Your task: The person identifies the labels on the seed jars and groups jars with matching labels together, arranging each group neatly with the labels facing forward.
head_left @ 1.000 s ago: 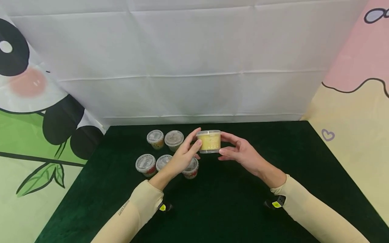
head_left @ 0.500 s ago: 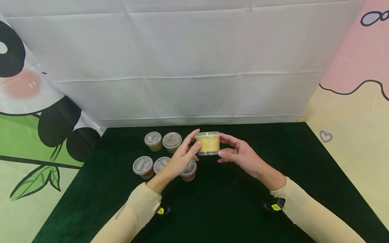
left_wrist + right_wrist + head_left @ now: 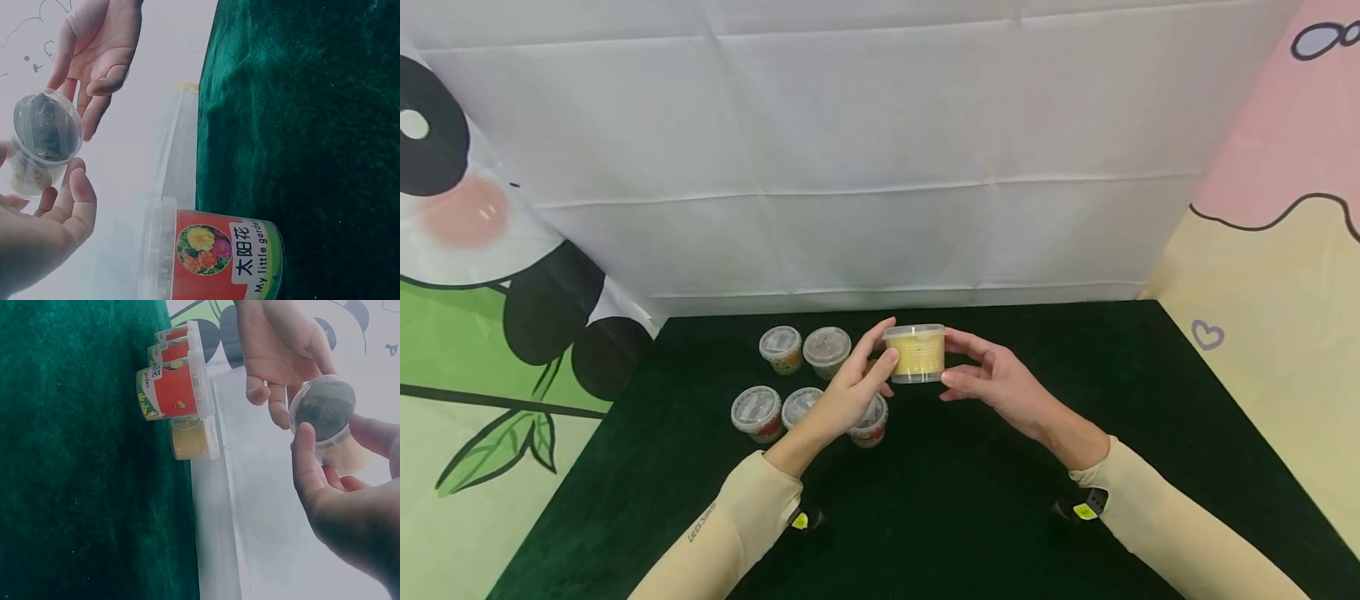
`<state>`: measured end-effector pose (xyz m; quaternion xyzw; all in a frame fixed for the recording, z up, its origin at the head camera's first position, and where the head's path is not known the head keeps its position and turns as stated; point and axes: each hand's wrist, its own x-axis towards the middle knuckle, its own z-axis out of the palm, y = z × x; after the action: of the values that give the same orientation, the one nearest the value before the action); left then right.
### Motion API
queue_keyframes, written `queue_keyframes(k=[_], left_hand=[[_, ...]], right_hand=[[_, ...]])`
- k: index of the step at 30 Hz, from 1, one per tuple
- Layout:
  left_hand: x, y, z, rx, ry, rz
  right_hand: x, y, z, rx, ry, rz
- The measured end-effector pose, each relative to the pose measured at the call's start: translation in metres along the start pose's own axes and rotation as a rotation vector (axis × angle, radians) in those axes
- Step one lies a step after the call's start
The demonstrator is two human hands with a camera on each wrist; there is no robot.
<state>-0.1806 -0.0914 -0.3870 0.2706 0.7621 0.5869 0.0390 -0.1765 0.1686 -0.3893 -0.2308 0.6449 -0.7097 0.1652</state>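
Note:
A clear plastic planting cup (image 3: pixel 917 354) with a yellow label and a lid is held upright above the table between both hands. My left hand (image 3: pixel 850 392) grips its left side, thumb in front and fingers behind. From the right, my right hand (image 3: pixel 1000 387) pinches it with the thumb low and fingers higher up. Dark contents show through the round end of the cup (image 3: pixel 47 128) in the left wrist view. Below my left hand, a red-labelled cup (image 3: pixel 868 421) and a lidded cup (image 3: pixel 800 407) are partly covered by that arm.
On the dark green cloth (image 3: pixel 955 517), two lidded cups stand at the back left, one yellowish (image 3: pixel 780 348) and one pale (image 3: pixel 826 350). A red-labelled cup (image 3: pixel 757 412) stands in the front row. A white cloth wall (image 3: pixel 880 233) rises behind the table.
Both hands keep holding the yellow-labelled cup in nearly the same place. The whole view shifts slightly as the head moves; the other cups stay put.

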Motion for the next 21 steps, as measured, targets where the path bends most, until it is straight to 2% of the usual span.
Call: queue_keyframes(k=[9, 16, 21], left_hand=[[0.0002, 0.0011, 0.0016, 0.012, -0.011, 0.011], [-0.0018, 0.0028, 0.0050, 0.007, -0.036, -0.014], [-0.0026, 0.0043, 0.0098, 0.040, -0.044, 0.004]], right_hand=[[-0.0010, 0.0002, 0.0002, -0.013, -0.019, 0.001], [-0.0009, 0.0033, 0.0000, -0.056, -0.027, 0.013], [0.0007, 0.0059, 0.0015, -0.054, -0.027, -0.001]])
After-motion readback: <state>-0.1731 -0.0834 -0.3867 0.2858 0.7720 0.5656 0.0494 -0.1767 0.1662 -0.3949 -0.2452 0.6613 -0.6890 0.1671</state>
